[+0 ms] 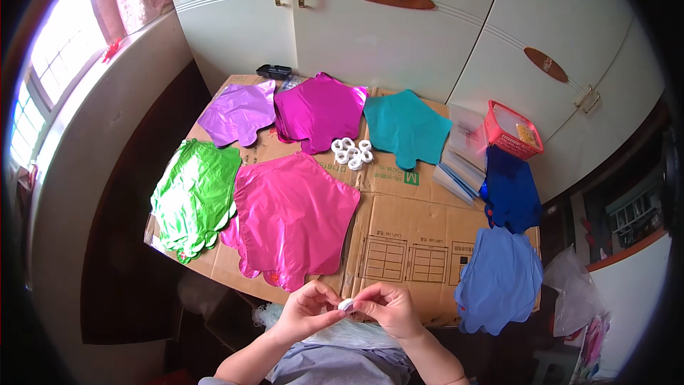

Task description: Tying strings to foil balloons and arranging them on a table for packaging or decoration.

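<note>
White wardrobe doors (399, 36) fill twelve o'clock, with a window (43, 93) at nine. Flattened cardboard (413, 235) covers the tabletop, strewn with limp foil star balloons: pink (292, 217), green (192, 196), blue (499, 278). At six o'clock the left hand (303, 310) and right hand (390, 308) each pinch a small white ribbon roll (345, 305), which looks light and stiff, best gripped at its rim.
</note>
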The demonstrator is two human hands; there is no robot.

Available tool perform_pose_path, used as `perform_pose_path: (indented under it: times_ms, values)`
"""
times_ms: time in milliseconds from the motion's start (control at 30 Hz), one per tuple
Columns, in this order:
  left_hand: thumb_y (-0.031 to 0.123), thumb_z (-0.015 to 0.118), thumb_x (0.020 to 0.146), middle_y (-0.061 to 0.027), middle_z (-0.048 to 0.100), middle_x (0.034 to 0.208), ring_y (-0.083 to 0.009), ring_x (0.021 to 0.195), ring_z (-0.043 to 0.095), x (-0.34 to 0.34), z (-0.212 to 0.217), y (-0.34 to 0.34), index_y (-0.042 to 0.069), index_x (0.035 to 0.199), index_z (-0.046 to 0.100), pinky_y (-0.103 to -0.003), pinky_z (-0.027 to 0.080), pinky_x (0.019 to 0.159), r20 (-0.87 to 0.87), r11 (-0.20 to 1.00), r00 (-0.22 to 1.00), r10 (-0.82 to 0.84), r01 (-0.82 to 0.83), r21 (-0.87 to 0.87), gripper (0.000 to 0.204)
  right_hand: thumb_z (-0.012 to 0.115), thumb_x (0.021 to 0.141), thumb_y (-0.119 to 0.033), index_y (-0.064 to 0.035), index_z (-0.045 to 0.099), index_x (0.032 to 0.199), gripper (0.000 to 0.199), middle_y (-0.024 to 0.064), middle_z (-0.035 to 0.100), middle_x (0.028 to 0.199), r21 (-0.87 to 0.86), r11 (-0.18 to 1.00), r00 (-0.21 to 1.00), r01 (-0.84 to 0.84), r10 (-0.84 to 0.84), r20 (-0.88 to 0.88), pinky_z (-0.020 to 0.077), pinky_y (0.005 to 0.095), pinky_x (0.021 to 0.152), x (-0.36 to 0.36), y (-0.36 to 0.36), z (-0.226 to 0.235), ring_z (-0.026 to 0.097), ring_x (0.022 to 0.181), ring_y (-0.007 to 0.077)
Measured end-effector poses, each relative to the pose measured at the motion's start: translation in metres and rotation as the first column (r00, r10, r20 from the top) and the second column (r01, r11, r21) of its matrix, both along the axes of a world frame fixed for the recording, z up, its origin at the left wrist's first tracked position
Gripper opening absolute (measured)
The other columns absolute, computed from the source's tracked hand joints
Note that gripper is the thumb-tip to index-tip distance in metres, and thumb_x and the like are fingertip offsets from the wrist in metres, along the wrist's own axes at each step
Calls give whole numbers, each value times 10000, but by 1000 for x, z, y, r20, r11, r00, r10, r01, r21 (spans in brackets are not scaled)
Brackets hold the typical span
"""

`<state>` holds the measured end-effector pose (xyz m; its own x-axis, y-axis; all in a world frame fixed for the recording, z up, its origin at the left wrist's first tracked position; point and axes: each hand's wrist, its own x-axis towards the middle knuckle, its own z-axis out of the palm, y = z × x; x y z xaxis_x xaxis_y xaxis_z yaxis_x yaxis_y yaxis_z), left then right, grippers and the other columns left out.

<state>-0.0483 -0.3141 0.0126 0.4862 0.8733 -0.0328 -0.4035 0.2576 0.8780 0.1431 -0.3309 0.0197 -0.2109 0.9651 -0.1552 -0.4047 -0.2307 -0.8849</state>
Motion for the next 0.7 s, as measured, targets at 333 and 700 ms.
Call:
perform_pose_path:
  times_ms: [333,700]
  values:
    - [-50,602,824,-74,604,922,-99,854,571,-10,-8,7,-13,898,544,-222,452,778,25,945,952,306,-307,108,101,610,835,-7,14,612,875,45,71,645,811,140,986,955,91,-127,270,502,220,653,5,96,4,606,722,109]
    - [-1,626,820,-42,622,882,-53,754,526,-35,-18,-5,3,882,558,-204,428,685,-152,937,935,321,-290,195,92,675,739,-116,-62,666,787,72,70,653,675,561,826,388,-46,-503,773,497,303,590,-18,252,-37,635,621,165]
